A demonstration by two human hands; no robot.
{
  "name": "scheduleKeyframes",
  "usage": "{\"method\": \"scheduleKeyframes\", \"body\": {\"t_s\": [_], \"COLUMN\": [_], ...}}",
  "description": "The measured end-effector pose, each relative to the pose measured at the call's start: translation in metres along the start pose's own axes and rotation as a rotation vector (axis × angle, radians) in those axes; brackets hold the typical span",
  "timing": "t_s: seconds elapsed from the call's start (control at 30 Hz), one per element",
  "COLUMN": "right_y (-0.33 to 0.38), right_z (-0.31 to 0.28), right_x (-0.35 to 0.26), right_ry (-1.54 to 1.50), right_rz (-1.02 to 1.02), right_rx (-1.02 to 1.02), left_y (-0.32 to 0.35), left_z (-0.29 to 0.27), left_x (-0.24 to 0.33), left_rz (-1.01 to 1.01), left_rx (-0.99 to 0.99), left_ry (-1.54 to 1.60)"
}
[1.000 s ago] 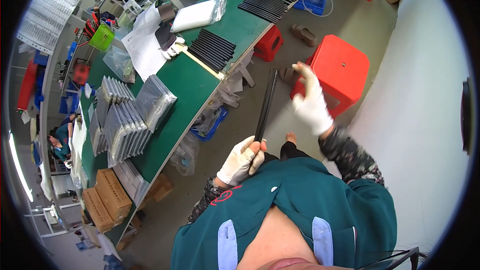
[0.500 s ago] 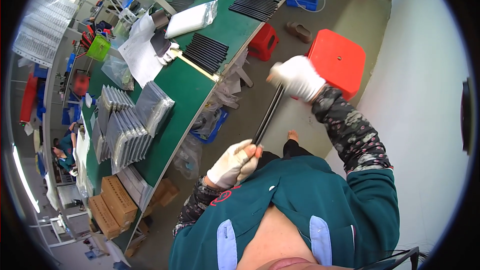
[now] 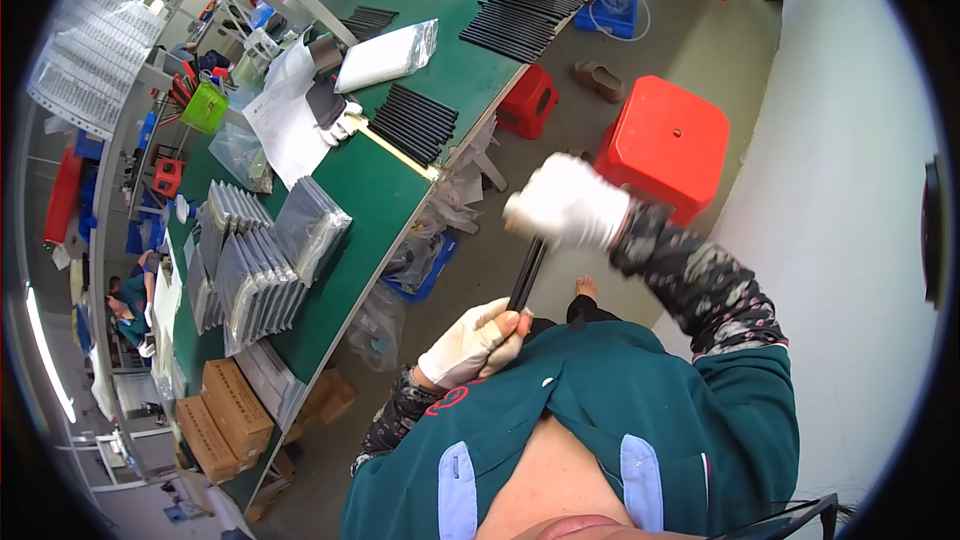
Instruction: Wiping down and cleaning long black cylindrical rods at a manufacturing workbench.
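Note:
Two slim black rods lie side by side, slanting up from my left hand to my right. White fingertip-less gloves cover both hands; the left one pinches the rods' lower end close to my body, bare fingertips showing. Around their upper part my right hand is closed, somewhat smeared by motion, and it hides the rods' upper end. To the left, a row of similar black rods lies on the green table against a pale wooden strip.
Plastic-wrapped flat packs stand on the table, near brown cardboard boxes. A white wrapped bundle and more black rods lie farther along. A red stool stands beyond my right hand, by the white wall.
My right hand has slid down the rods toward my left hand, so a shorter stretch shows between them. The left hand keeps its grip almost in place.

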State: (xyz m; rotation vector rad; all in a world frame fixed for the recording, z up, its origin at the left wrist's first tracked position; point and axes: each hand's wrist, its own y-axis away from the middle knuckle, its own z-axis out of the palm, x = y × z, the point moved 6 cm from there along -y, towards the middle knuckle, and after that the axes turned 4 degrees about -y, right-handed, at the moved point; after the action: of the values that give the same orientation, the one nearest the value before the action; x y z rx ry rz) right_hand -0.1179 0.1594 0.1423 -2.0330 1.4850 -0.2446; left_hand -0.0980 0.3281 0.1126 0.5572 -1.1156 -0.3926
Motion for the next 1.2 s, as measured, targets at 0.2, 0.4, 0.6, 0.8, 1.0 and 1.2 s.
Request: {"method": "scheduleKeyframes", "body": {"t_s": [0.2,0.4,0.6,0.8,1.0,1.2], "right_y": [0.023,0.000,-0.017,0.019,-0.011,-0.013], "right_z": [-0.022,-0.066,-0.004,0.006,0.040,0.046], "right_x": [0.085,0.038,-0.018,0.070,0.005,-0.003], "right_ry": [0.236,0.105,-0.099,-1.226,-2.115,-2.390], "right_rz": [0.357,0.192,-0.049,0.761,0.786,0.763], "right_rx": [0.157,0.406,-0.010,0.675,0.501,0.353], "left_y": [0.003,-0.003,-0.006,0.001,-0.048,-0.049], "left_z": [-0.005,-0.021,-0.010,-0.048,-0.029,-0.026], "left_x": [0.015,0.024,0.023,0.044,0.032,0.006], "left_rz": [0.103,0.234,0.097,0.617,0.403,0.156], "left_rx": [0.024,0.111,0.016,0.295,0.067,0.037], "left_ry": [0.081,0.006,0.068,0.003,-0.174,0.087]}}
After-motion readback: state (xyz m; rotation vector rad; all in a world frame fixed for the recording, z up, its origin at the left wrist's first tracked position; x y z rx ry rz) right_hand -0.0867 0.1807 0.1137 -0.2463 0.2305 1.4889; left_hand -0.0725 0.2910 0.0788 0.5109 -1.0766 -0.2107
